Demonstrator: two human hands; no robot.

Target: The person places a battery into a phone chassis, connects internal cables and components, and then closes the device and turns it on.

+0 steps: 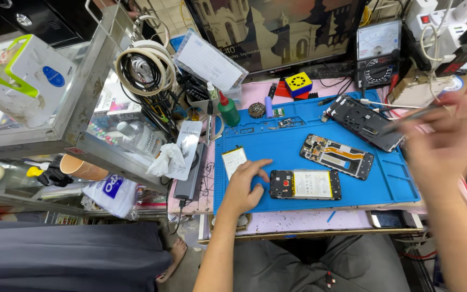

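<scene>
My left hand (pixel 245 186) rests flat on the blue work mat (pixel 277 146), fingers spread, just left of an opened phone body with a white and yellow battery (pixel 305 184). A loose battery (pixel 234 160) lies just above that hand. My right hand (pixel 440 141) is blurred in the air over the mat's right edge and holds a thin metal tool (pixel 406 116), probably tweezers. Under the tool lies a dark phone frame (pixel 364 122). A second opened phone with an orange flex cable (pixel 337 156) sits mid-mat.
A monitor (pixel 277 30) stands at the back with an analog multimeter (pixel 378 54) beside it. A green bottle (pixel 228 112), a yellow box (pixel 298 83), coiled cables (pixel 144 67) and a glass cabinet (pixel 44 92) crowd the left. Another person's foot (pixel 175 254) shows below.
</scene>
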